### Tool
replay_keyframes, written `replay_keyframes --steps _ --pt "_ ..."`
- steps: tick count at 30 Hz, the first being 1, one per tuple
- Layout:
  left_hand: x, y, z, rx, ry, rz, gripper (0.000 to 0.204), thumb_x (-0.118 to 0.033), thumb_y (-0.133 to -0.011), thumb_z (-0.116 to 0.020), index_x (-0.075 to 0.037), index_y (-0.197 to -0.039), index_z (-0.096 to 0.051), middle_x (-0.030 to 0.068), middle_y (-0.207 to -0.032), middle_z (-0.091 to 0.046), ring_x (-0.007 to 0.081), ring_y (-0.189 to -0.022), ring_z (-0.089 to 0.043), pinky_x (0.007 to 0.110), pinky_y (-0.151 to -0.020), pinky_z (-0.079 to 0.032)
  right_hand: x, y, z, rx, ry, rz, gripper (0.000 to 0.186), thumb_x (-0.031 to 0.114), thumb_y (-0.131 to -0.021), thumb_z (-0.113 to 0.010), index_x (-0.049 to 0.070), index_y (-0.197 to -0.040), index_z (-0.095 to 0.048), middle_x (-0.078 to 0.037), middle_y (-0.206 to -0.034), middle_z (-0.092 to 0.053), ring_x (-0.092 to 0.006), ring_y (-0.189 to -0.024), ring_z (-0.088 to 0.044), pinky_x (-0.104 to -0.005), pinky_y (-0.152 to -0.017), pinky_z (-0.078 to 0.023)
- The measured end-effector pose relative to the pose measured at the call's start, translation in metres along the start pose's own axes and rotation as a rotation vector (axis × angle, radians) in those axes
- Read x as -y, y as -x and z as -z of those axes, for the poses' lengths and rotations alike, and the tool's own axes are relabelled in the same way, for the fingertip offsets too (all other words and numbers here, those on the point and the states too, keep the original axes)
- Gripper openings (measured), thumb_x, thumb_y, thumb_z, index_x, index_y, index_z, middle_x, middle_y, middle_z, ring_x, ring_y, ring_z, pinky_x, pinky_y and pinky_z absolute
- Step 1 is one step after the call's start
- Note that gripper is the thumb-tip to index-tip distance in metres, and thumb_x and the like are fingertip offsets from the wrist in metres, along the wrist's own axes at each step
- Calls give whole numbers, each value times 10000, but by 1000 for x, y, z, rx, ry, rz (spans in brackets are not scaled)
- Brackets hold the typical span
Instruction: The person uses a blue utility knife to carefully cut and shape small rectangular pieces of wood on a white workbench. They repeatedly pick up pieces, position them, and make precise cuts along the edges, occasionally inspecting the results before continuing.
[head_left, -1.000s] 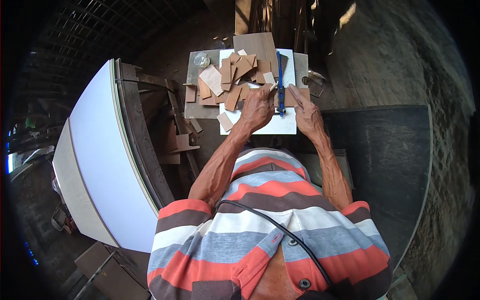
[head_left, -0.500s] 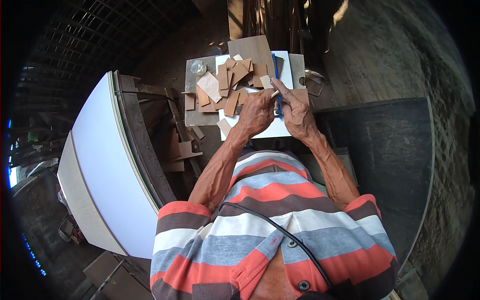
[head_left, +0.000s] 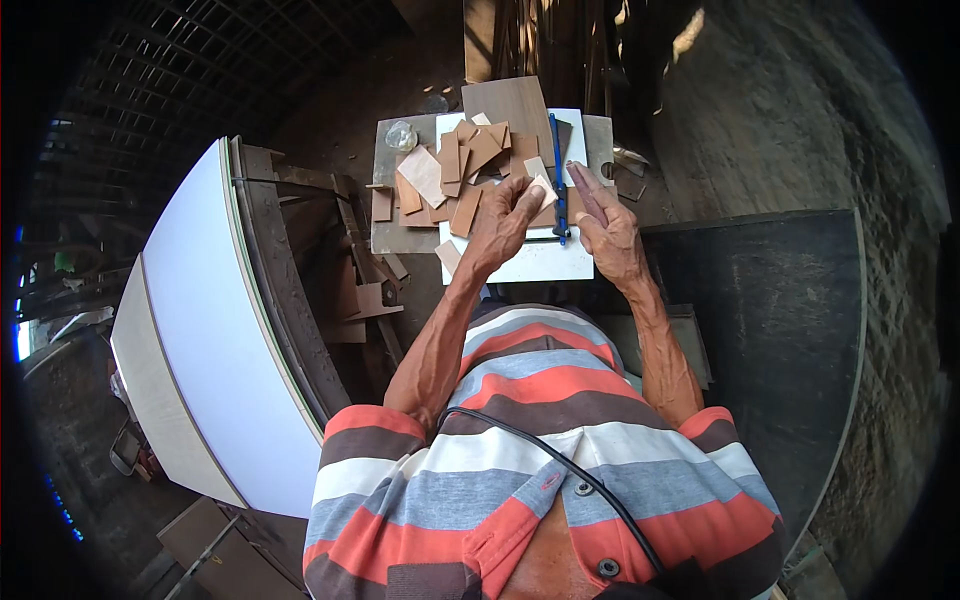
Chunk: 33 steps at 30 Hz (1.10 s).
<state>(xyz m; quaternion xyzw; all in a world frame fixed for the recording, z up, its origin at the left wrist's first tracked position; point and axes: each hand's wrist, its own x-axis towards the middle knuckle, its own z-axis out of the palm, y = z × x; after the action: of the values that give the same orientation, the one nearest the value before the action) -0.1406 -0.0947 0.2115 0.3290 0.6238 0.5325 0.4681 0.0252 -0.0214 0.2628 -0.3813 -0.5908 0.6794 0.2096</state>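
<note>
**Small, pale, flat piece [head_left: 544, 193] clamped in the bare left hand [head_left: 505, 222]**

Through the head camera I see the left hand's grip together, thumb and fingers clamped on the piece, which sits above the white rectangular board [head_left: 545, 266], just left of a long, slim blue tool with dark fittings [head_left: 556, 155]. The bare right hand [head_left: 612, 238] is on the tool's other side, its fingers stretched forward; from my angle I cannot tell whether its grip is closed on anything.

Left of the tool I make out a loose heap of small brown rectangular pieces [head_left: 450, 157] and a larger pale pinkish sheet [head_left: 421, 176]. A brown wood-grain panel [head_left: 508, 98] lies at the far edge. Under the white board I have the grey flat-topped bench [head_left: 392, 238], with a clear round container [head_left: 401, 136] near its far left corner.
</note>
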Motion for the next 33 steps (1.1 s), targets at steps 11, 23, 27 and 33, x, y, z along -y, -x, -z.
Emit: replay_keyframes --steps 11,23,27,33 --pt "-7 -3 -19 -312 -260 -182 313 -202 -1009 -550 44 -818 -580 28 -592 -463 91 -593 -384 321 -523 -347 -12 -6 -13 85 313 131 645 -31 -870 -422 140 -1493 -428 -198 -1439 -517 -318 -1306 -530 -346 -1051 -439" --pt "-19 3 0 -113 -208 -103 394 -189 -924 -656 20 -1256 -624 159 -1094 -695 241 -899 -679 344 -799 -540 -36 -15 20 -98 -163 -48 631 24 -899 -442 31 -1523 -345 -22 -1503 -484 -33 -561 -437 -199 -476 -383" --pt "-14 1 11 -34 55 142 395 -157 -907 -693 8 -1260 -631 134 -1059 -702 192 -955 -683 333 -813 -582 -35 -9 7 -108 -221 70 608 38 -925 -468 87 -1524 -375 0 -1134 -667 -31 -595 -421 -189 -504 -371" --pt "-8 5 -9 -171 -323 -11 179 -86 -939 -629 18 -1068 -699 82 -815 -729 169 -645 -724 291 -544 -571 -28 -11 -5 -158 470 307 647 4 -898 -461 193 -1515 -418 -73 -991 -719 -140 -579 -490 -331 -567 -464"
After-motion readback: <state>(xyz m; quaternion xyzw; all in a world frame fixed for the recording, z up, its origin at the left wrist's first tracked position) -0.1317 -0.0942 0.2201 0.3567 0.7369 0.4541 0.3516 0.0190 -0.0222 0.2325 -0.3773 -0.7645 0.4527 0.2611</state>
